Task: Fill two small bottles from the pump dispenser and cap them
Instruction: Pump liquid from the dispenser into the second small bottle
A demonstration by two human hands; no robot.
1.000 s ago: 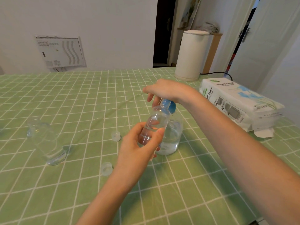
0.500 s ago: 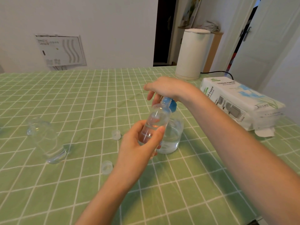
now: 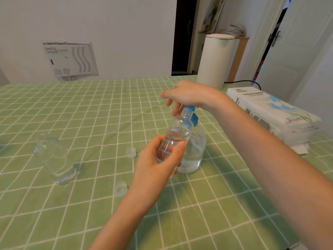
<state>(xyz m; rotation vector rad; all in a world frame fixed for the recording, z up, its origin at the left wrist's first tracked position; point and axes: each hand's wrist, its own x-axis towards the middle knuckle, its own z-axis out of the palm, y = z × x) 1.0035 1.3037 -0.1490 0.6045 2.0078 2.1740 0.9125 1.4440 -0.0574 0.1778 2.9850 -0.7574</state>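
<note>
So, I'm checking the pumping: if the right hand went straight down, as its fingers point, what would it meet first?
The blue pump head, directly under the right hand; the palm hides whether they touch. The small bottle has its neck right beside the fingers.
</note>
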